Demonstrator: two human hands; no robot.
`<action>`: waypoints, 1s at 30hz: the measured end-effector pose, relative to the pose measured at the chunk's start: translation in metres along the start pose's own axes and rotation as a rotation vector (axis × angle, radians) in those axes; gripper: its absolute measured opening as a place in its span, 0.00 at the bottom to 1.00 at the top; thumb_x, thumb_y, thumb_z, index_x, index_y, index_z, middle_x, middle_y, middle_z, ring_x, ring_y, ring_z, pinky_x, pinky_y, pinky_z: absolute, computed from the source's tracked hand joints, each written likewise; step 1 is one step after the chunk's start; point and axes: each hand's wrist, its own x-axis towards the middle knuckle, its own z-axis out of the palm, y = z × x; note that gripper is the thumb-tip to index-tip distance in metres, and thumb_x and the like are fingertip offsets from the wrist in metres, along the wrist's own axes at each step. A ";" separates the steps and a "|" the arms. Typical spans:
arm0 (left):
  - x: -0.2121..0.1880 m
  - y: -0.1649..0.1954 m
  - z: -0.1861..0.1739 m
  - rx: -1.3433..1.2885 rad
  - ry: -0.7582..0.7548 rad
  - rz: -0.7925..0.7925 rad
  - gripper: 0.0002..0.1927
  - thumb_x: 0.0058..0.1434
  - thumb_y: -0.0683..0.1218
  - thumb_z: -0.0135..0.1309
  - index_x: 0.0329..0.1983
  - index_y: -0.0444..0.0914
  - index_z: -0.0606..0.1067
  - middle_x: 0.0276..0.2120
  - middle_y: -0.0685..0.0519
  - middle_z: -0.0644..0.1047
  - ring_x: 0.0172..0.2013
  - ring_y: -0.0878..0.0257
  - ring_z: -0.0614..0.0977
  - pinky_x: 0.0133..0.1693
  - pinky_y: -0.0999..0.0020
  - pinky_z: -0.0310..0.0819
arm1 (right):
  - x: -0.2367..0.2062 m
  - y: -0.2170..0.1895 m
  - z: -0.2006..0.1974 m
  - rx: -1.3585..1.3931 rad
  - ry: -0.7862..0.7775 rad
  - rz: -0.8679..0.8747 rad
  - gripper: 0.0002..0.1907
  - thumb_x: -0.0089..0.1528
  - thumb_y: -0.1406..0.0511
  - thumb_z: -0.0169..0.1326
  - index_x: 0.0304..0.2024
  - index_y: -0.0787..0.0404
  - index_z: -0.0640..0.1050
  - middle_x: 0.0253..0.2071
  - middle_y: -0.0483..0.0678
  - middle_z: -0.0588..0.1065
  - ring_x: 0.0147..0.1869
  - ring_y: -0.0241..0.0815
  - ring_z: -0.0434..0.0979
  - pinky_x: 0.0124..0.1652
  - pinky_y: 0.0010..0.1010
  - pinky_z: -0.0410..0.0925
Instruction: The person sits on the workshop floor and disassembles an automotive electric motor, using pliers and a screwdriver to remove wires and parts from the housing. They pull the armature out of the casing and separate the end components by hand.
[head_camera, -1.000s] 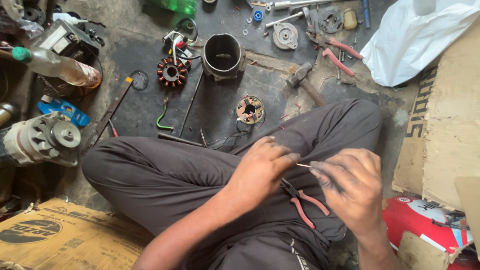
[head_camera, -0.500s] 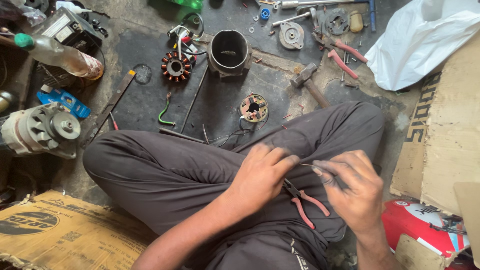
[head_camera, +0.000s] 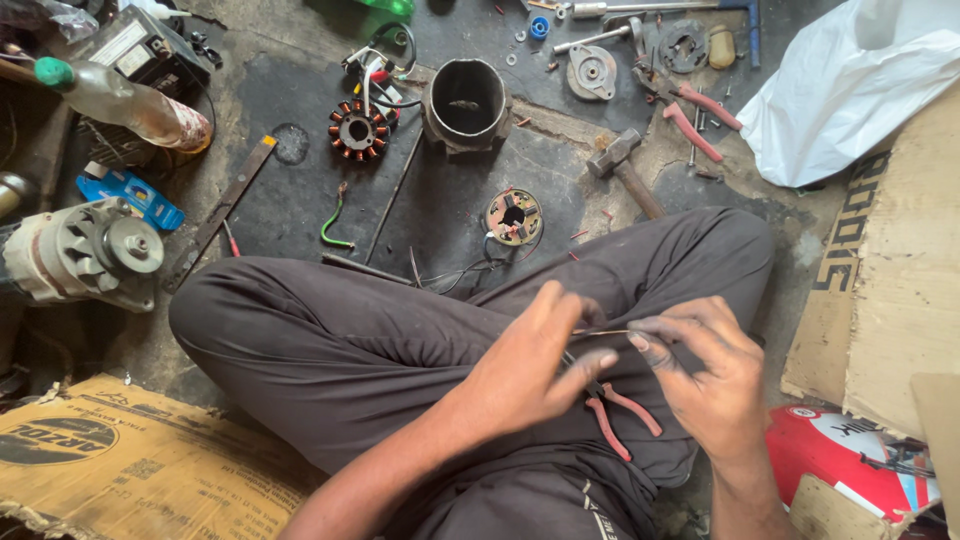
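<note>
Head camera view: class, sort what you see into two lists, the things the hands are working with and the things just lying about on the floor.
In hand:
left hand
right hand
thin wire pinched between both hands
red-handled pliers on the lap, under the hands

Lying about:
hammer
copper-wound stator
metal cylinder housing
alternator
plastic bottle
white bag

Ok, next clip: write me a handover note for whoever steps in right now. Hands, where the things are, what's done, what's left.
Left hand: pinches one end of a thin wire above the lap, with red-handled pliers under its fingers.
Right hand: pinches the wire's other end; the wire is taut between both hands.
On the floor ahead: round plate with wires, copper-wound ring, metal cylinder, hammer, second pliers.
Done: the parts lie apart from each other.
Left: the wire is in hand, joined to nothing visible.
</note>
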 end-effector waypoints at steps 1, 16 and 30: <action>-0.003 -0.001 0.000 0.049 -0.001 0.083 0.16 0.61 0.41 0.59 0.49 0.32 0.70 0.39 0.40 0.68 0.41 0.42 0.73 0.43 0.50 0.69 | 0.000 0.002 0.001 0.026 0.018 0.027 0.08 0.56 0.72 0.66 0.38 0.65 0.82 0.36 0.48 0.77 0.41 0.40 0.76 0.42 0.28 0.69; -0.013 -0.038 0.009 0.034 0.175 -0.341 0.14 0.58 0.42 0.63 0.37 0.32 0.69 0.35 0.44 0.71 0.36 0.46 0.79 0.38 0.55 0.73 | 0.010 0.009 0.034 0.120 -0.031 0.101 0.05 0.61 0.71 0.62 0.37 0.69 0.80 0.32 0.48 0.77 0.37 0.38 0.74 0.40 0.27 0.67; -0.017 -0.050 0.013 0.411 0.350 0.071 0.16 0.52 0.37 0.56 0.46 0.38 0.76 0.38 0.50 0.75 0.47 0.45 0.80 0.55 0.48 0.71 | 0.021 0.017 0.040 0.118 -0.048 0.119 0.07 0.58 0.69 0.65 0.35 0.68 0.82 0.30 0.45 0.77 0.35 0.33 0.74 0.34 0.24 0.63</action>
